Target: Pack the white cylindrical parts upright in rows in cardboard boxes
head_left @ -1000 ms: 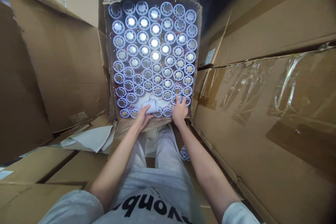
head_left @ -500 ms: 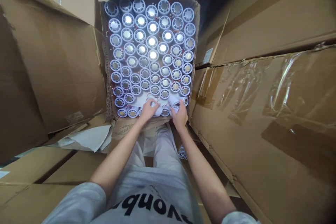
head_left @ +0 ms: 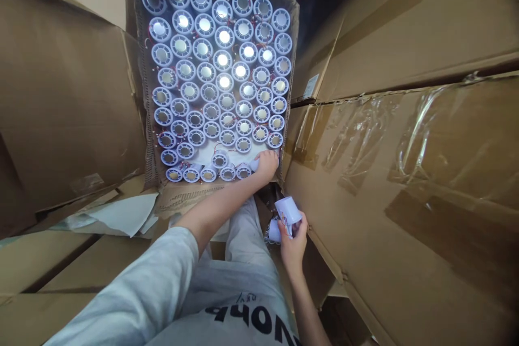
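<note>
Below right of centre, the right hand [head_left: 293, 244] grips a pale cylinder [head_left: 288, 209], while the left hand [head_left: 267, 163], curled, touches another cylinder [head_left: 254, 165], its hold unclear.

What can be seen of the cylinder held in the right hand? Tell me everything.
The cylinder is pale lilac, short, smooth-sided and plastic-looking. Thin reddish wires show along its side nearest the wearer. It is tilted, gripped from below by the right hand, outside the open carton, near its lower right corner. A similar pale piece shows just to its left; whether they touch is unclear.
</note>
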Demonstrator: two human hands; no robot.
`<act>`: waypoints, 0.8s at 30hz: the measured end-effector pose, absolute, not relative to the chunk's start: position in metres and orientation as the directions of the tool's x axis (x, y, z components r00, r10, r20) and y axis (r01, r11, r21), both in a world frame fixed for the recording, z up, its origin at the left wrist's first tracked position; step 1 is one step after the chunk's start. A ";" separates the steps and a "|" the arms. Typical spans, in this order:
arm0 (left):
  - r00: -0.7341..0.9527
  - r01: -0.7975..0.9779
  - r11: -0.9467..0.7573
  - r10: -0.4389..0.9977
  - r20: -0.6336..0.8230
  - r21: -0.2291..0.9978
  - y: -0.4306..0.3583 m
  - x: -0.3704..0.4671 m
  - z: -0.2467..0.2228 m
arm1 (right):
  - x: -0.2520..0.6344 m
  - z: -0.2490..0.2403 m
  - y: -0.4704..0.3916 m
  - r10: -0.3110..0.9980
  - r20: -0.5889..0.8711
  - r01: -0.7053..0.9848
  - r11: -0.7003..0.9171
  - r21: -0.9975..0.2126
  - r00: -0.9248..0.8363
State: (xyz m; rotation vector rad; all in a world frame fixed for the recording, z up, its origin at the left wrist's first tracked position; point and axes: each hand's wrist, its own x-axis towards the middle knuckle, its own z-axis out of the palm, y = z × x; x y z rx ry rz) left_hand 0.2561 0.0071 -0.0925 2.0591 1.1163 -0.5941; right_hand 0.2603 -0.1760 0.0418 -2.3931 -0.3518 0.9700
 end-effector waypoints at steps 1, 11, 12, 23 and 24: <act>0.521 0.847 -0.406 0.505 -0.688 0.344 0.005 0.261 -0.095 | 0.258 0.042 -0.179 0.403 -0.581 0.018 -0.832 -0.555 0.707; 0.418 0.879 -0.394 0.372 -0.829 0.267 0.016 0.277 -0.085 | 0.250 0.041 -0.173 0.260 -0.627 -0.198 -0.801 -0.564 0.734; 0.398 0.901 -0.329 0.373 -0.838 0.281 0.022 0.267 -0.081 | 0.251 0.043 -0.172 0.240 -0.631 -0.226 -0.793 -0.566 0.738; 0.136 0.557 0.402 0.819 -0.558 0.727 0.005 0.038 0.177 | 0.252 0.149 -0.050 0.651 -0.351 0.078 -0.534 -0.842 0.673; 0.117 0.505 0.435 0.821 -0.558 0.746 -0.006 0.015 0.216 | 0.247 0.168 -0.024 0.721 -0.281 0.128 -0.455 -0.881 0.633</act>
